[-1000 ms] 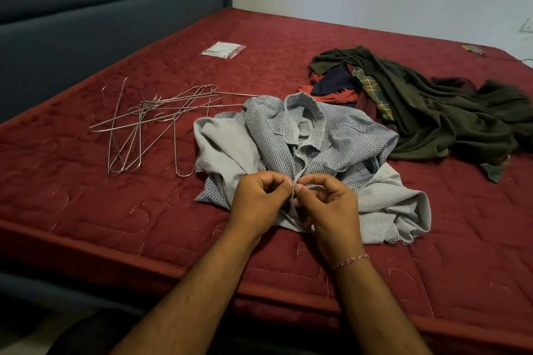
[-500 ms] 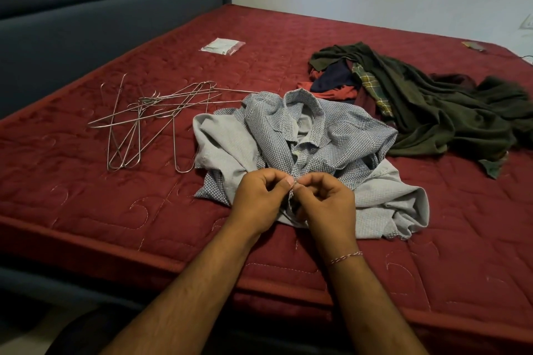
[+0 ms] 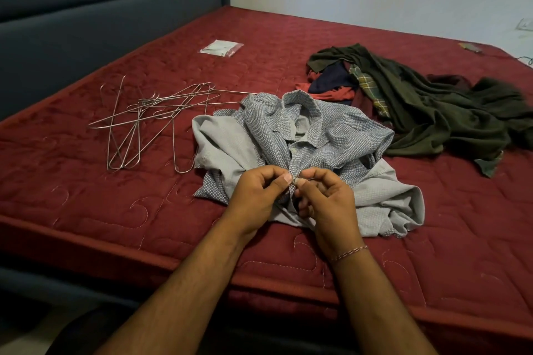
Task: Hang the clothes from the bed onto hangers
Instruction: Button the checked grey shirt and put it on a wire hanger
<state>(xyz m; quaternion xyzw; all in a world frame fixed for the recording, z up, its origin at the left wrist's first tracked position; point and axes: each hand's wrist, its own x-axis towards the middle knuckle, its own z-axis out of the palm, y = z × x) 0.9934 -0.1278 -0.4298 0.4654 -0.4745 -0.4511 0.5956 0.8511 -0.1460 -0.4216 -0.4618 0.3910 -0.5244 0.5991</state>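
Both my hands meet at the front placket of the grey checked shirt (image 3: 311, 141), which lies crumpled on the red mattress (image 3: 86, 210) right under them. My left hand (image 3: 256, 196) pinches the placket edge between thumb and curled fingers; my right hand (image 3: 326, 204) pinches the opposite edge, thumbs almost touching. The wire hangers (image 3: 150, 121) lie tangled off to my left hand's side. Beyond my right hand sits the pile of dark clothes (image 3: 432, 106).
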